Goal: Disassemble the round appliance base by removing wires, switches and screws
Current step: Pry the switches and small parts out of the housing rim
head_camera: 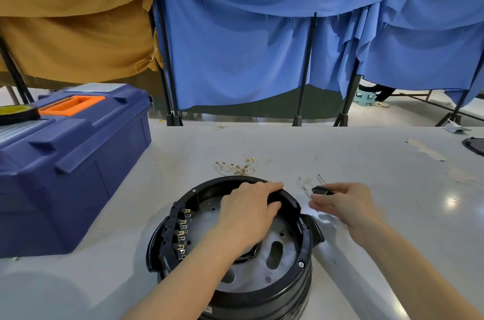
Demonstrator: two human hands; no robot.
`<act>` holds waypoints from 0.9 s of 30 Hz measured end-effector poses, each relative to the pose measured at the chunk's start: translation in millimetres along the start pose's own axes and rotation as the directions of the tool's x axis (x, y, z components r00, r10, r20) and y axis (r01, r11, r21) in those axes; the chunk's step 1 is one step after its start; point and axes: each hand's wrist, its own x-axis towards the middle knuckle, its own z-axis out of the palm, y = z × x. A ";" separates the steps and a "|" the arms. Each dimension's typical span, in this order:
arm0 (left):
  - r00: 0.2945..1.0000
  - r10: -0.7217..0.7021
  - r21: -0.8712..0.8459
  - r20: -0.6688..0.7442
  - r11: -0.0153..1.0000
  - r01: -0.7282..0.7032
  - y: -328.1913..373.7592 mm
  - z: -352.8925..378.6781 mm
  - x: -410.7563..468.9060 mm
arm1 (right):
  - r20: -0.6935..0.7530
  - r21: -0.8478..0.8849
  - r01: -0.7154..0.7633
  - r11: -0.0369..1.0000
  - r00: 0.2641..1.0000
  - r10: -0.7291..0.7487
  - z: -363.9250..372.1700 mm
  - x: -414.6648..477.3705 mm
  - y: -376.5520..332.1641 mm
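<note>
Lower centre, on the pale grey table: round black plastic appliance base, far rim clasped in the grip of the left hand. Just right, small black wired switch pinched in the grip of the right hand. Could drop and bend its thin leads if released carelessly.

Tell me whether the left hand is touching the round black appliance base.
Touching. The head view shows the left hand gripping the far rim of the appliance base, fingers curled over the outer edge and thumb pressed inside.

l hand grips base rim, fingers curled; r hand pinches switch; forearms extended.
</note>
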 end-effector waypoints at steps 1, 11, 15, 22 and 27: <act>1.000 0.000 0.001 -0.001 1.000 0.000 -0.2 0.7 -0.1 | -0.002 -0.064 0.023 0.998 1.000 -0.023 2.3 1.4 1.2; 1.000 -0.022 -0.025 -0.020 0.999 0.022 -1.3 7.4 3.2 | 0.134 -0.678 0.327 0.659 0.935 -0.327 17.1 18.9 21.3; 1.000 -0.018 -0.041 -0.024 0.999 0.017 -1.6 7.8 3.6 | 0.129 -0.753 0.368 0.546 0.896 -0.425 20.2 29.2 28.1; 1.000 -0.017 -0.049 -0.022 0.999 0.016 -0.4 7.0 2.4 | 0.165 -0.750 0.400 0.527 0.885 -0.436 29.3 39.8 30.2; 1.000 -0.013 -0.043 -0.015 0.999 0.012 -1.1 6.1 0.8 | 0.096 -0.721 0.381 0.578 0.882 -0.461 24.0 40.3 34.0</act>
